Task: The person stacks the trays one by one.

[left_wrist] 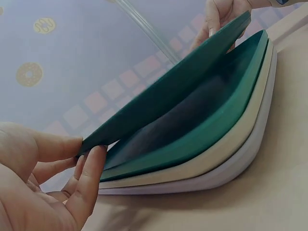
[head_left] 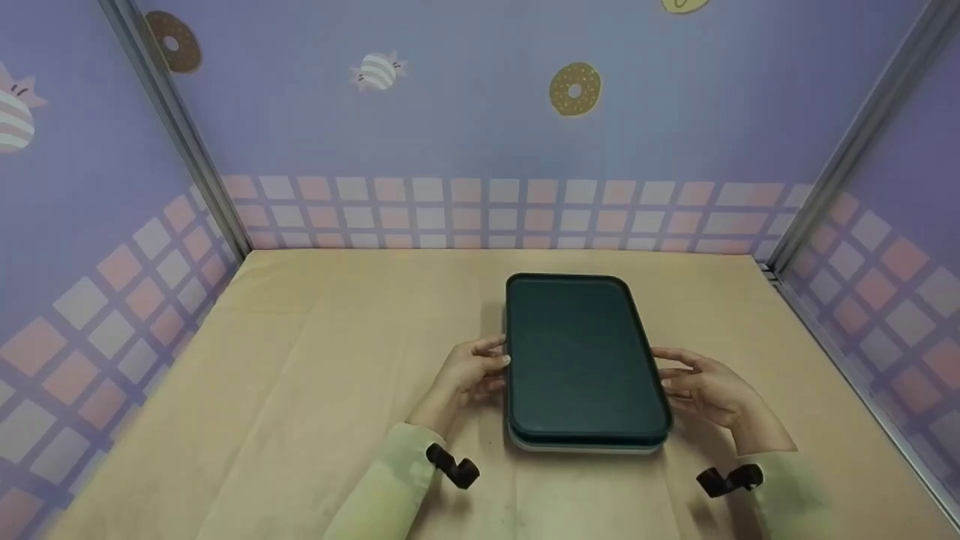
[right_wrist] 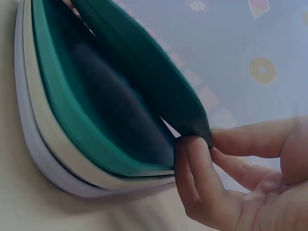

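Note:
A shallow, rectangular dark green tray (head_left: 581,352) with rounded corners lies over a stack of similar trays. My left hand (head_left: 469,371) pinches its left edge between thumb and fingers, and my right hand (head_left: 709,390) pinches the right edge. In the left wrist view this top tray (left_wrist: 168,86) is raised at a slant, a gap showing between it and the green tray (left_wrist: 211,144) beneath. Under that sit a cream tray (left_wrist: 231,139) and a pale lavender tray (left_wrist: 240,168). The right wrist view shows the dark inside of the green tray (right_wrist: 62,91).
The stack stands on a table with a beige cloth (head_left: 337,337). Lilac walls (head_left: 465,112) with pink and white checks enclose the back and both sides, with metal posts (head_left: 187,142) at the corners. Black wrist devices (head_left: 454,466) are strapped over the pale sleeves.

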Available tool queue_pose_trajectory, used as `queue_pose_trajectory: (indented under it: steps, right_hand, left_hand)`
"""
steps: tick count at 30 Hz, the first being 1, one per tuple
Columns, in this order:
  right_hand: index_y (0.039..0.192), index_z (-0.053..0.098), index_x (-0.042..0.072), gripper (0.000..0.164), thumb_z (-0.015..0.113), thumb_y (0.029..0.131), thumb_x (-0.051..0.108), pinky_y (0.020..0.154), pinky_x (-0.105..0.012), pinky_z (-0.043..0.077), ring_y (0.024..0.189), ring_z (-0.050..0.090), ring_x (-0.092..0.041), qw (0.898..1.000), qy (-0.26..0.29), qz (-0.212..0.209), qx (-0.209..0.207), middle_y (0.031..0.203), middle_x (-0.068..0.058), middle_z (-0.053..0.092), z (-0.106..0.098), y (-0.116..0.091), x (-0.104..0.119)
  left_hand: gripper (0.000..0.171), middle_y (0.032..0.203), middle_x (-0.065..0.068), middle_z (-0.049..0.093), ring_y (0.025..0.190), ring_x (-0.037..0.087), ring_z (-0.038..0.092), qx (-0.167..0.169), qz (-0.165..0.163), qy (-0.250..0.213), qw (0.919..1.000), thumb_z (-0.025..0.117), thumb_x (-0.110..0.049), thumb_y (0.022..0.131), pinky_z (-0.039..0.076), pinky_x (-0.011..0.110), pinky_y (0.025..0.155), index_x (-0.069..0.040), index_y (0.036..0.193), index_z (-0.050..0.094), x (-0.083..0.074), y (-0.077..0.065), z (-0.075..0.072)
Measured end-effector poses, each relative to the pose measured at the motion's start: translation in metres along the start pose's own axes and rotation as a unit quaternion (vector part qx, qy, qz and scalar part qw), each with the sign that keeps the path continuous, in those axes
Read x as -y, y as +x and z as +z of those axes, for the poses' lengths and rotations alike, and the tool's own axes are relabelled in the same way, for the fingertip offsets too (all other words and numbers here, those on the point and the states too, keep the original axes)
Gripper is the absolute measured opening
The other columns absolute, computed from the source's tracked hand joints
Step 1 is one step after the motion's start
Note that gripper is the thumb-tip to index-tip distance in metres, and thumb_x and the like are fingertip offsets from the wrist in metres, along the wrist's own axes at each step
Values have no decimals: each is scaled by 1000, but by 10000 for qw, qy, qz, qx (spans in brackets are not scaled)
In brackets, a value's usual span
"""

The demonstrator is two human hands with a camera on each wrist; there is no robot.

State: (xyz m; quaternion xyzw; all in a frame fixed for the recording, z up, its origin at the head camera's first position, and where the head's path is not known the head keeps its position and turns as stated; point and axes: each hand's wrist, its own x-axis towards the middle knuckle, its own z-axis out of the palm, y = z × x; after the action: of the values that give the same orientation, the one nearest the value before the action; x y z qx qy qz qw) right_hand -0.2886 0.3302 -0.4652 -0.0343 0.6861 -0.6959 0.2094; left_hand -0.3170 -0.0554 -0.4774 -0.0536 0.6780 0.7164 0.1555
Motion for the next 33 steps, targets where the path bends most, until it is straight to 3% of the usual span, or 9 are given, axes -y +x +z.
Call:
queue_pose_trajectory:
  steps: [11, 21, 33]
  right_hand:
    - [158, 32, 0, 70, 62, 95, -5, 86, -28, 61, 99, 71, -15, 9972, -645, 237, -300, 113, -3, 71, 0, 1, -1]
    - [155, 35, -3, 68, 61, 93, -7, 80, -26, 60, 92, 69, -13, 9960, -772, 279, -362, 104, -2, 68, 2, 1, -2]
    - [155, 34, -4, 67, 61, 94, -7, 76, -25, 60, 87, 66, -12, 9955, -847, 220, -370, 102, -2, 65, 6, 3, -3]
  left_hand:
    - [51, 107, 5, 62, 83, 12, 65, 53, 30, 334, 9994, 68, -2, 97, 59, 22, 67, -10, 146, 59, 9, 2, 2]
    - [51, 108, 6, 63, 82, 12, 64, 43, 55, 420, 9991, 68, -3, 96, 61, 24, 68, -11, 146, 59, 12, 4, 2]
    - [49, 110, 9, 64, 79, 12, 66, -47, 263, 954, 9951, 68, -6, 98, 62, 25, 67, -12, 146, 59, 12, 3, 3]
